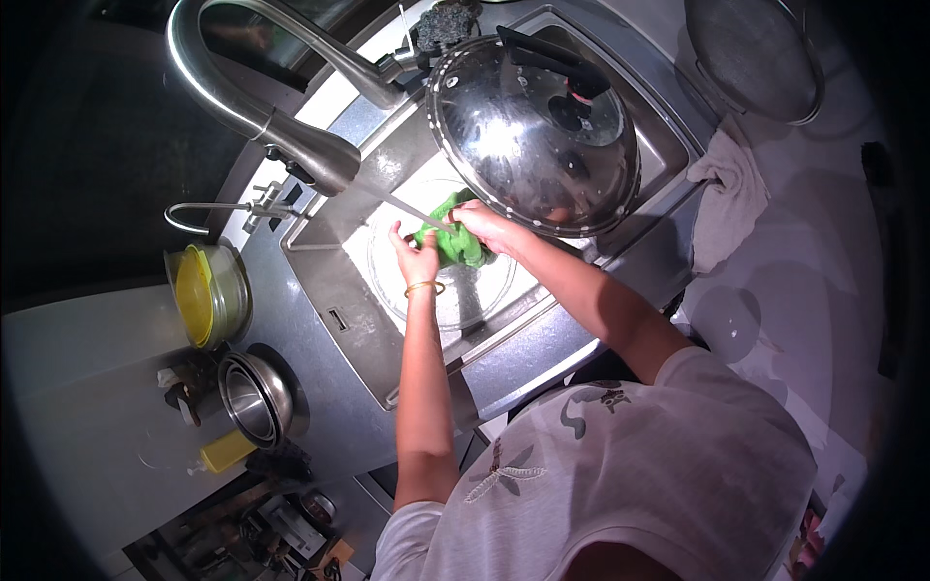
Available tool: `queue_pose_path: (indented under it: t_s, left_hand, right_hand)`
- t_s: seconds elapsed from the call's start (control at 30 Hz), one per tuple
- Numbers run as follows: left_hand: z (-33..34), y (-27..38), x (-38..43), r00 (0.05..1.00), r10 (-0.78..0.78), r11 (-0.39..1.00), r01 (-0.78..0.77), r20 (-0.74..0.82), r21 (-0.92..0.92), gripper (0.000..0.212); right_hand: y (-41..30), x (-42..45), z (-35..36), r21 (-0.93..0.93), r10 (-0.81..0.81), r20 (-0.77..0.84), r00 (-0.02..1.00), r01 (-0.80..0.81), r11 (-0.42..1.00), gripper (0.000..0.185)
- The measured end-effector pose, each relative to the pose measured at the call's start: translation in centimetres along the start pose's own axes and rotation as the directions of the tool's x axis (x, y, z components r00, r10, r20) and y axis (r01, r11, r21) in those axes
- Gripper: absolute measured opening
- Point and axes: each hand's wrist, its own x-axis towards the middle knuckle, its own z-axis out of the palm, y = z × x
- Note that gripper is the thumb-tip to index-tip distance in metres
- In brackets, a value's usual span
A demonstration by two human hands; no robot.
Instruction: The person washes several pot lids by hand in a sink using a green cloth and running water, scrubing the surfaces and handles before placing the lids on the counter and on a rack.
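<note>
A wet-looking green cloth [465,248] is bunched between my hands in the stream of water [396,203] from the pull-down faucet [320,160]. My right hand [482,224] grips it from the right. On its left side, my left hand [418,254] holds the cloth near the thumb, with another finger raised away from it. Below the hands, a round clear glass lid or bowl [494,311] lies in the stainless steel sink [327,290]; glare hides which it is. A large domed pan lid [494,138] with a black handle rests over the sink's right part, beside my right hand.
A small filter tap [254,207] stands at the sink's left corner. Yellow-lidded containers [196,294], nested steel bowls [251,399] and a yellow bottle [227,450] line the left counter. A white rag [730,196] and a mesh strainer [755,58] are at the right.
</note>
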Motion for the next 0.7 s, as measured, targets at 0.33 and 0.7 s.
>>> queue_pose_path:
  t_s: [0.33, 0.7]
  left_hand:
    - [-0.8, -0.5, -1.1, 0.872, -0.386, 0.881, 0.446, 0.302, -0.161, 0.011]
    - [-0.8, 5.5, 1.3, 0.896, -0.215, 0.294, 0.439, 0.389, -0.849, 0.013]
  right_hand:
    - [1.3, 2.2, -1.3, 0.124, -0.066, -0.196, 0.978, 0.091, 0.988, 0.019]
    - [4.9, 6.4, -3.3, -0.741, -0.549, -0.452, 0.703, 0.047, 0.670, 0.022]
